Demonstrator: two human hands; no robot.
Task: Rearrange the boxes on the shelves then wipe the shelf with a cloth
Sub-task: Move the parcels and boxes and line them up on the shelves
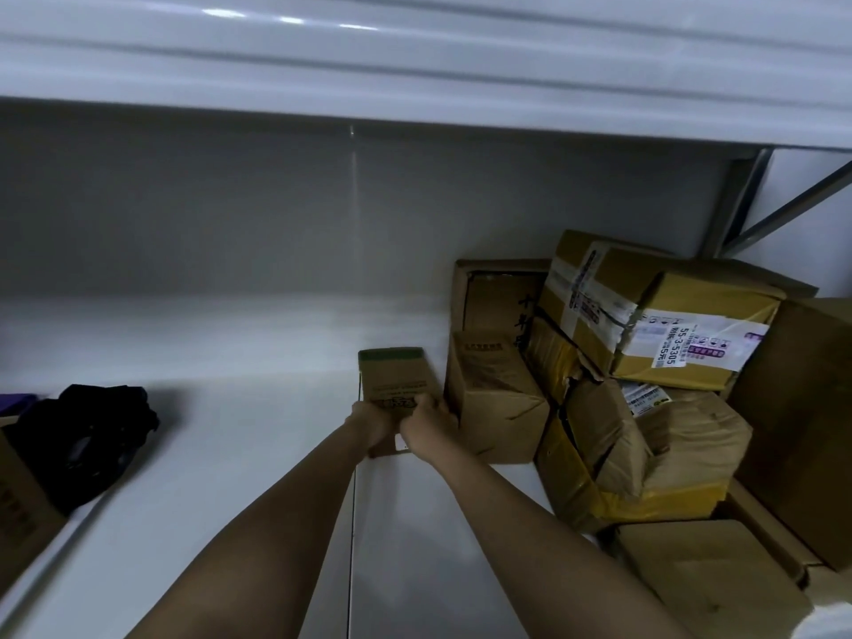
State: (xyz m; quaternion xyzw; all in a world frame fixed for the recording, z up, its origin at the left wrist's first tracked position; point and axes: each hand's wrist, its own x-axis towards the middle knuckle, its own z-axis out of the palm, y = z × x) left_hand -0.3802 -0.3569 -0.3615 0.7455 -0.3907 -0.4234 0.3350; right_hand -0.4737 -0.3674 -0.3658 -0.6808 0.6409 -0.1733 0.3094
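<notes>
A small brown cardboard box (394, 378) with a green strip at its far end lies on the white shelf (221, 362), just left of the box pile. Both my arms reach in. My left hand (371, 424) grips the near end of this box from the left, and my right hand (426, 426) grips it from the right, fingers curled over the top. A dark cloth (87, 431) lies bunched on the shelf at the far left, away from both hands.
A pile of cardboard boxes fills the right side: an upright box (495, 408) beside the small one, a taped box with labels (645, 315) on top, a crumpled yellow-taped box (636, 454) below. Another box corner (23, 500) sits at the left edge. The upper shelf (415, 62) hangs overhead.
</notes>
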